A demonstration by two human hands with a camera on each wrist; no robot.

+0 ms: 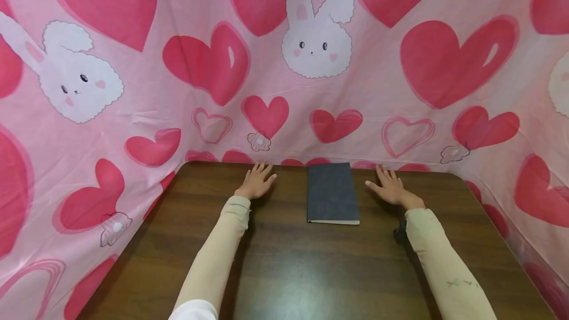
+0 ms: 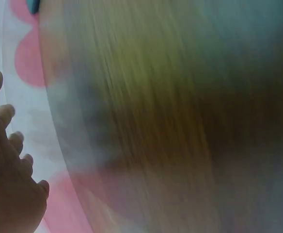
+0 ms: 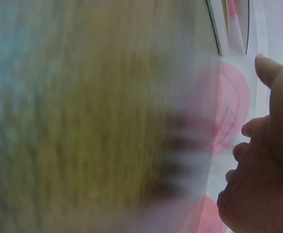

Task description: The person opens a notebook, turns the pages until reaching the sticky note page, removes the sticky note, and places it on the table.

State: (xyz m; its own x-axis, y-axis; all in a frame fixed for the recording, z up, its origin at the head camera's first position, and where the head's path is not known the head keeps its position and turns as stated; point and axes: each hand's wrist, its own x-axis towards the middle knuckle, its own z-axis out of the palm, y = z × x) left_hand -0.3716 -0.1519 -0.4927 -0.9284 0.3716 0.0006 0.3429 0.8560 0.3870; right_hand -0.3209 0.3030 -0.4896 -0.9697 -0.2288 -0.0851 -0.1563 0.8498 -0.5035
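A dark grey notebook (image 1: 331,192) with pale page edges lies closed near the table's far edge, between the two hands. To its left, my left hand (image 1: 256,181) is held palm down with fingers spread, apart from the notebook. My right hand (image 1: 389,186) is on the other side, fingers likewise spread and thumb pointing toward the notebook. Neither hand holds anything. In the left wrist view the left hand (image 2: 15,165) shows at the left border. The right wrist view has the right hand (image 3: 272,136) at its right border, with a notebook corner (image 3: 221,29) above.
The brown wooden table (image 1: 284,270) has rounded far corners and a glossy surface. Behind and beside it hangs a pink cloth (image 1: 266,78) printed with hearts and rabbit faces, close against the far edge. Dark wrist straps (image 1: 400,232) sit under the cream sleeves.
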